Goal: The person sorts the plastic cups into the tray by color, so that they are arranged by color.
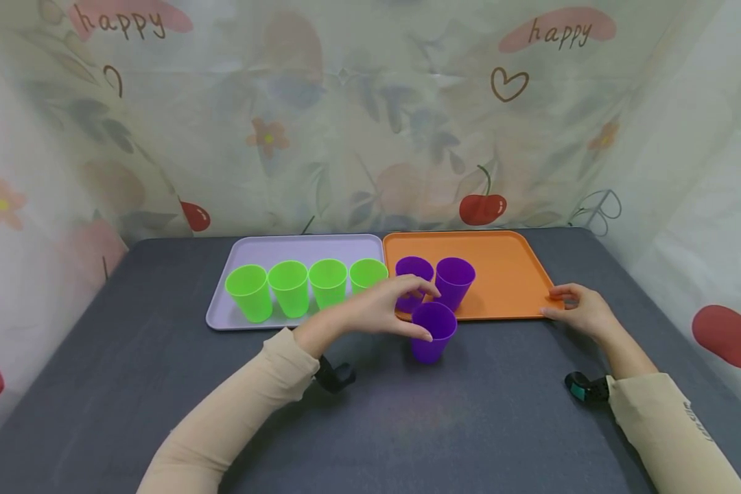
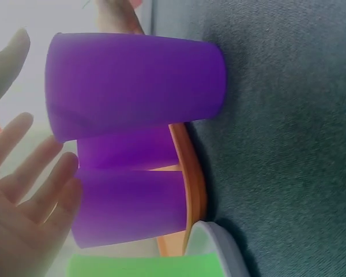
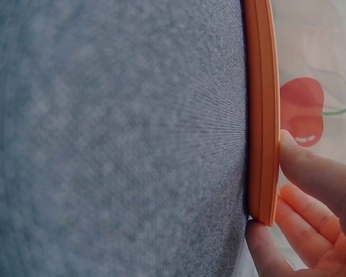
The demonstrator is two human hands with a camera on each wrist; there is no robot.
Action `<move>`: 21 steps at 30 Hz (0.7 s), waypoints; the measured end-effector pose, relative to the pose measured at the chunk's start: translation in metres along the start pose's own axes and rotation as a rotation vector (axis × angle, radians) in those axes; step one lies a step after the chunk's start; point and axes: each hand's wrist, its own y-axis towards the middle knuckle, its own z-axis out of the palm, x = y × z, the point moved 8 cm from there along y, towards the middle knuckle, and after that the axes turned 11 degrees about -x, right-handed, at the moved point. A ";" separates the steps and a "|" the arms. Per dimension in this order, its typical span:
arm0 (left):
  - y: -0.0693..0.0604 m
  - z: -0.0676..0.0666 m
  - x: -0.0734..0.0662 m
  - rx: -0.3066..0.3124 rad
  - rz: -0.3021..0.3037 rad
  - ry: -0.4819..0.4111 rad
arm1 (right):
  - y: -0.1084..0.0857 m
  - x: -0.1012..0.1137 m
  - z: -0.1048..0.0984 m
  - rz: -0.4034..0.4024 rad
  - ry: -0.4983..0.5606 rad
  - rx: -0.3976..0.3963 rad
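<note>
A purple cup [image 1: 433,336] stands upright on the dark table in front of the orange tray. My left hand [image 1: 385,305] is at this cup's rim, thumb on the near side and fingers beyond it. In the left wrist view, the left hand [image 2: 29,190] has its fingers spread beside the cup [image 2: 135,83], not closed round it. Two more purple cups stand on the orange tray [image 1: 506,267], one [image 1: 454,281] beside another [image 1: 410,269] partly hidden by the left hand. My right hand [image 1: 583,312] pinches the tray's near right corner, with the tray edge [image 3: 262,115] at its thumb and fingers.
A lavender tray [image 1: 222,312] adjoins the orange one on the left. Several green cups [image 1: 289,291] stand on it in a row. Behind the dark table [image 1: 457,425] hangs a patterned curtain [image 1: 370,137].
</note>
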 end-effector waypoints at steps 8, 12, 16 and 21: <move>-0.003 0.005 0.004 0.003 -0.009 -0.029 | 0.001 -0.001 0.001 -0.008 0.003 -0.003; -0.003 0.007 0.004 0.003 -0.008 -0.015 | 0.001 -0.001 0.001 -0.014 0.005 -0.002; -0.003 0.009 0.005 0.008 -0.019 -0.011 | 0.001 0.000 0.000 -0.016 0.007 0.000; -0.004 0.010 0.005 0.009 -0.025 -0.001 | 0.000 0.001 0.000 -0.008 0.008 0.005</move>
